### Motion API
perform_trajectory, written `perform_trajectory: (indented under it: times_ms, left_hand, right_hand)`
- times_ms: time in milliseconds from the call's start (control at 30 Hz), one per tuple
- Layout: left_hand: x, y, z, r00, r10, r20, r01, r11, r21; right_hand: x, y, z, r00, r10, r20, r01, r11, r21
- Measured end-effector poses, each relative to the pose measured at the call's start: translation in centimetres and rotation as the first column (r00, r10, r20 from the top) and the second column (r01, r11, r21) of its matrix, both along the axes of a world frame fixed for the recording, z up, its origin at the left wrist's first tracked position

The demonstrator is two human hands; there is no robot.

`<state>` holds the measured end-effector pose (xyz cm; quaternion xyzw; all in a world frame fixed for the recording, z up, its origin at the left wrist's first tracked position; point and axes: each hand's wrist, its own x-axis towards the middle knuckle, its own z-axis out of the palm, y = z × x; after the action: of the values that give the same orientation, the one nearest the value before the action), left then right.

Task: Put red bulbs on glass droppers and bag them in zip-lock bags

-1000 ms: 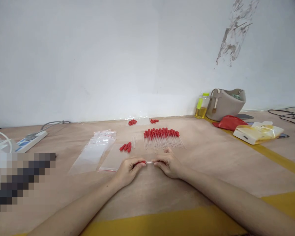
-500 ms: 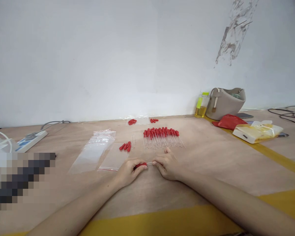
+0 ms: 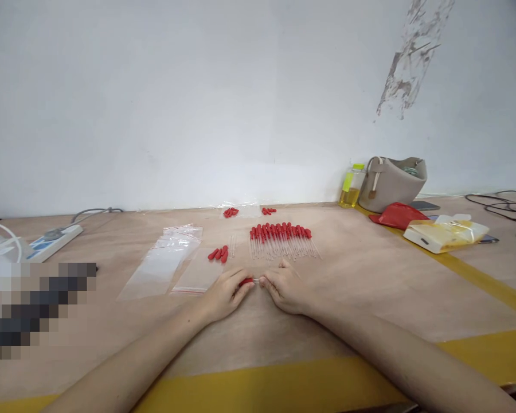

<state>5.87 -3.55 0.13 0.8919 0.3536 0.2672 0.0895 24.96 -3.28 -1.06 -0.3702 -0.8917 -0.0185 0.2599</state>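
Observation:
Pinched in my left hand (image 3: 226,292) is a red rubber dropper bulb (image 3: 246,281), mostly covered by the fingers. My right hand (image 3: 286,288) is closed on a thin glass dropper tube (image 3: 256,281), with only a short length showing between the hands. The tube meets the bulb's right end; how deep it sits inside I cannot tell. Beyond my hands lies a row of droppers (image 3: 281,232) with red bulbs and clear stems. Left of the row are several loose red bulbs (image 3: 218,254) and a few bare glass tubes (image 3: 233,245).
Clear zip bags (image 3: 161,261) lie to the left, near a power strip (image 3: 55,243). More red bulbs (image 3: 231,212) lie by the wall. At right stand a bottle (image 3: 350,186) and a grey bag (image 3: 391,182), with a red pouch (image 3: 399,215) and tissue pack (image 3: 445,234) in front.
My right hand has come closer to my left, and less of the glass tube shows between them. Both hands stay closed on the same parts.

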Motion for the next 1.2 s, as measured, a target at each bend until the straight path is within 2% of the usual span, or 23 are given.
perform_trajectory:
  times_ms: [100, 200, 300, 400, 467, 600, 767, 900, 1200]
  left_hand:
    - [-0.3, -0.2, 0.9, 1.0, 0.004, -0.006, -0.003, 0.997, 0.072]
    - [-1.3, 0.2, 1.8, 1.0, 0.028, 0.002, -0.028, 0.992, 0.119]
    - [-3.1, 1.9, 1.8, 0.973, 0.212, 0.095, -0.225, 0.96, 0.168]
    - [-5.4, 4.4, 0.6, 0.886, 0.431, 0.172, -0.458, 0.873, 0.168]
    - [-6.6, 5.8, -0.3, 0.856, 0.495, 0.148, -0.513, 0.849, 0.126]
    - [-7.4, 6.7, -1.5, 0.84, 0.536, 0.088, -0.54, 0.841, 0.04]
    - [-6.8, 6.1, -1.3, 0.891, 0.452, 0.041, -0.454, 0.889, 0.068]
    - [-6.6, 6.0, -1.1, 0.91, 0.415, 0.021, -0.415, 0.904, 0.101]
    - [-6.3, 6.4, -1.0, 0.884, 0.465, 0.035, -0.467, 0.881, 0.077]
  right_hand:
    - [0.1, -0.7, 1.0, 1.0, -0.011, 0.018, 0.011, 0.999, 0.03]
    - [0.6, -0.7, 1.6, 0.999, -0.04, -0.033, 0.039, 0.998, -0.042]
    - [1.6, 0.6, 1.9, 0.976, -0.163, -0.146, 0.127, 0.965, -0.228]
    - [2.0, 3.0, 2.5, 0.938, -0.287, -0.193, 0.181, 0.883, -0.432]
    - [1.5, 4.8, 3.1, 0.91, -0.357, -0.208, 0.215, 0.839, -0.5]
    - [-1.7, 7.4, 3.7, 0.836, -0.524, -0.163, 0.411, 0.795, -0.447]
    - [-6.3, 9.5, 3.0, 0.787, -0.617, -0.019, 0.563, 0.731, -0.385]
    - [-7.6, 10.3, 2.4, 0.782, -0.622, 0.037, 0.594, 0.726, -0.347]
    - [-7.1, 9.9, 2.5, 0.779, -0.624, 0.06, 0.607, 0.728, -0.319]
